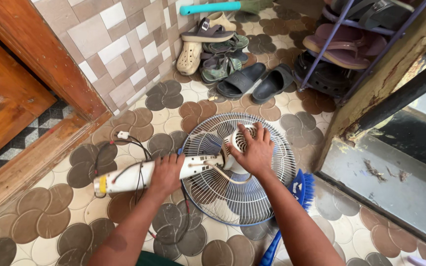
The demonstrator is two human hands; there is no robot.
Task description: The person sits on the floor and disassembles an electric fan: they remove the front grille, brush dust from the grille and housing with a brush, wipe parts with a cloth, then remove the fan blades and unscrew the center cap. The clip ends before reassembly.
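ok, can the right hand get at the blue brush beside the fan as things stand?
Probably yes. The right hand rests on the fan motor, and the brush lies just beside the right forearm on bare floor, with nothing over it.

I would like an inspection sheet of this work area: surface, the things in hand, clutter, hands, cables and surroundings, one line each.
Surface: tiled floor with a brown and cream round-petal pattern.
Things in hand: white fan lying face down on its wire grille; its white stem points left.
Clutter: blue brush beside the grille; sandals and slippers heaped by the wall.
Hands: left hand closed in a grip around the stem; right hand pressed flat on the motor housing.
Cables: dark cord looped near the stem, ending in a white plug; thin wires trail along the stem.
Surroundings: wooden door frame on the left, shoe rack top right, tiled wall.
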